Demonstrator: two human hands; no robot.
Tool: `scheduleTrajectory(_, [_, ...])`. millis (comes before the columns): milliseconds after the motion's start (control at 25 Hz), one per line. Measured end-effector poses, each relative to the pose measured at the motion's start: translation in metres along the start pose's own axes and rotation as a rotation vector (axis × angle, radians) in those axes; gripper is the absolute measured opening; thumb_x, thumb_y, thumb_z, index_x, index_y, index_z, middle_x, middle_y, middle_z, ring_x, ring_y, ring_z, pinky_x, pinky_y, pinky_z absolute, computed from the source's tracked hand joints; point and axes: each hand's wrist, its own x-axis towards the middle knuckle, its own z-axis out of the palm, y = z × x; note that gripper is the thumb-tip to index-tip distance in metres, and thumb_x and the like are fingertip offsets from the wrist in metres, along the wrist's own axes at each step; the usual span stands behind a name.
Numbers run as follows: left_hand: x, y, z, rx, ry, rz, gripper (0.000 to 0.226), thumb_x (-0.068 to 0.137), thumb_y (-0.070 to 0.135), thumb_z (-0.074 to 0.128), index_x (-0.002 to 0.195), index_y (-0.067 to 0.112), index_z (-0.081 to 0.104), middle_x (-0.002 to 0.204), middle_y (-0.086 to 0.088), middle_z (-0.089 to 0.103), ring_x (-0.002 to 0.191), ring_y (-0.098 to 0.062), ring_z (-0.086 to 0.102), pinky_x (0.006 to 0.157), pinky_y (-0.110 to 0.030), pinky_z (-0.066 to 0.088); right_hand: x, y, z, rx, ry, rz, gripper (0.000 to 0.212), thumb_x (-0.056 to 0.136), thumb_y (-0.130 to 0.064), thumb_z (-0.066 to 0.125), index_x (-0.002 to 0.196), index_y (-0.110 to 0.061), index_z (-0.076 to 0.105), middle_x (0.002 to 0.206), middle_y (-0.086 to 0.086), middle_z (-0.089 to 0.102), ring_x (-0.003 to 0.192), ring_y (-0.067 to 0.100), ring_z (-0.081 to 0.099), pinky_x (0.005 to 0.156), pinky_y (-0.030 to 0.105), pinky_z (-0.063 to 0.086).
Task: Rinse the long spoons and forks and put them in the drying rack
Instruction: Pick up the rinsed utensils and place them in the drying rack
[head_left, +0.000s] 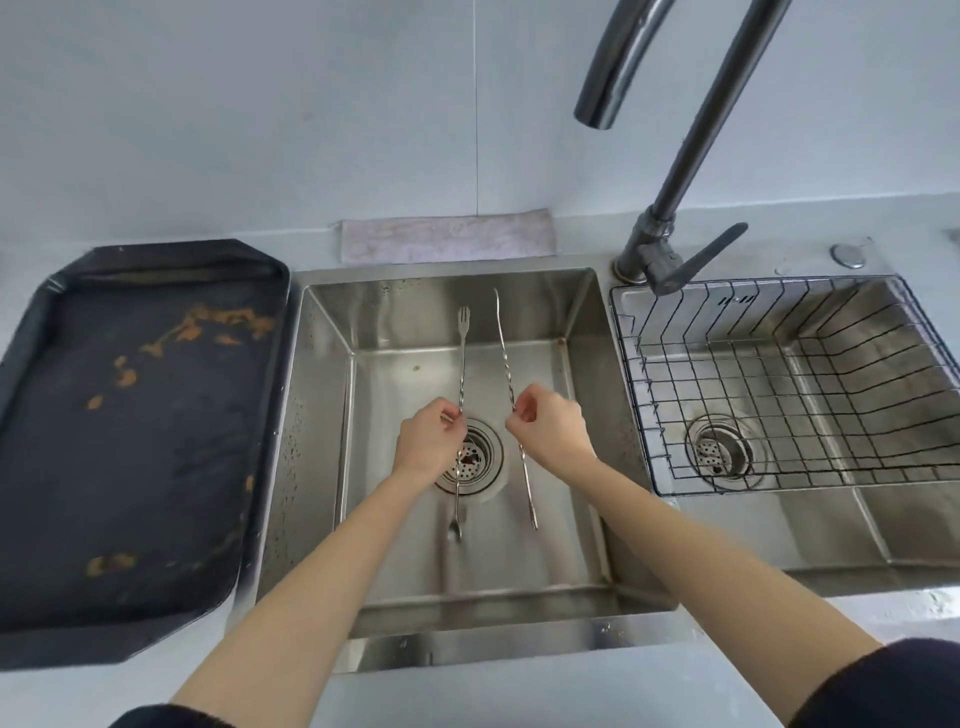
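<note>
Steel, thin and twisted along their stems, two long utensils are held over the left sink basin (582, 322). The long fork (461, 358) is pinched near its middle by the fingers of the left hand (427, 441); its long axis runs from the basin's near edge toward the far wall, tines pointing away at the far end, and a second small forked tip shows at the near end, past the drain strainer (470, 457). The second long utensil (503, 348) is pinched the same way by the fingers of the right hand (550, 428); it lies almost parallel to the fork, just beside it and not touching, its far tip close to the basin's back wall. Its ends are too thin to tell spoon from fork.

Both hands sit over the middle of the basin, with open steel floor on all sides.

To the right, the black wire drying rack (779, 332) sits inside the second basin, well apart from the utensils. The faucet (685, 171) rises between the basins at the back. A dark tray (47, 322) smeared with orange residue rests on the surface against the sink's left edge, and a pale cloth (447, 236) lies behind the basin.

No readable writing shows.
</note>
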Motion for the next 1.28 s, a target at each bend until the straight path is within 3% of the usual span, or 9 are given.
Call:
scheduleTrajectory(200, [-0.018,0.026,-0.013,-0.014,0.033,0.089,0.022,0.089,0.018,0.050,0.106,0.009,0.062,0.090,-0.006,0.060,0.080,-0.023,0.055,0.070,-0.020,0.037,-0.013,-0.012,-0.031,0.038,0.080,-0.088,0.015,0.081,-0.014,0.054,0.094,-0.010,0.061,0.090,0.007,0.064,0.090,0.027,0.058,0.079,0.031,0.045])
scheduleTrajectory(320, [-0.026,0.039,-0.017,-0.075,0.057,0.136,0.019,0.087,0.017,0.053,0.101,0.010,0.063,0.086,-0.008,0.061,0.088,-0.032,0.062,0.086,-0.036,0.052,-0.021,-0.018,-0.056,0.031,0.134,-0.189,0.006,0.081,-0.015,0.055,0.086,-0.017,0.057,0.074,-0.004,0.057,0.083,0.023,0.057,0.078,0.033,0.047])
scheduleTrajectory(400, [-0.035,0.047,-0.019,-0.078,0.070,0.171,0.018,0.086,0.017,0.054,0.100,0.010,0.064,0.083,-0.009,0.061,0.097,-0.036,0.064,0.087,-0.045,0.053,-0.029,-0.019,-0.073,0.015,0.165,-0.251,0.008,0.081,-0.013,0.055,0.088,-0.015,0.057,0.070,-0.007,0.053,0.078,0.020,0.054,0.071,0.031,0.044])
scheduleTrajectory(680, [-0.055,0.075,-0.006,-0.078,0.087,0.246,0.018,0.087,0.020,0.055,0.099,0.010,0.064,0.081,-0.003,0.060,0.085,-0.029,0.066,0.085,-0.044,0.055,-0.045,-0.001,-0.120,-0.133,0.259,-0.324,0.010,0.081,-0.013,0.054,0.090,-0.014,0.057,0.089,0.003,0.064,0.087,0.026,0.059,0.074,0.033,0.046])
scheduleTrajectory(840, [-0.058,0.092,0.015,-0.099,0.064,0.272,0.003,0.086,0.018,0.056,0.085,0.017,0.059,0.079,-0.003,0.059,0.077,-0.026,0.061,0.084,-0.045,0.055,-0.043,0.024,-0.153,-0.236,0.313,-0.315,0.012,0.081,-0.012,0.052,0.093,-0.012,0.057,0.098,0.005,0.067,0.091,0.029,0.060,0.072,0.032,0.042])
scheduleTrajectory(960, [-0.056,0.103,0.030,-0.139,0.056,0.254,0.008,0.087,0.014,0.055,0.091,0.012,0.061,0.073,0.000,0.057,0.063,-0.021,0.058,0.065,-0.033,0.060,-0.039,0.049,-0.178,-0.333,0.333,-0.277,0.016,0.083,-0.010,0.049,0.096,-0.012,0.058,0.102,0.005,0.067,0.094,0.030,0.060,0.076,0.034,0.045])
scheduleTrajectory(1080, [-0.056,0.115,0.044,-0.193,0.025,0.212,0.021,0.088,0.011,0.055,0.105,0.002,0.061,0.074,-0.002,0.055,0.055,-0.011,0.053,0.036,-0.010,0.047,-0.031,0.076,-0.201,-0.427,0.333,-0.242,0.021,0.085,-0.010,0.047,0.101,-0.011,0.059,0.108,0.007,0.066,0.098,0.033,0.059,0.082,0.038,0.047])
scheduleTrajectory(1160, [-0.054,0.120,0.052,-0.223,0.023,0.186,0.021,0.088,0.010,0.055,0.106,0.002,0.060,0.081,-0.006,0.057,0.055,-0.010,0.053,0.033,-0.008,0.045,-0.024,0.092,-0.211,-0.487,0.310,-0.228,0.024,0.086,-0.009,0.046,0.106,-0.011,0.060,0.111,0.007,0.064,0.101,0.033,0.059,0.082,0.038,0.047])
scheduleTrajectory(1280, [-0.050,0.128,0.061,-0.291,0.040,0.153,0.019,0.088,0.010,0.055,0.105,0.002,0.061,0.077,-0.003,0.056,0.055,-0.010,0.053,0.033,-0.009,0.045,-0.009,0.116,-0.224,-0.561,0.263,-0.220,0.026,0.089,-0.010,0.045,0.108,-0.013,0.062,0.113,0.006,0.063,0.103,0.032,0.059,0.082,0.039,0.047])
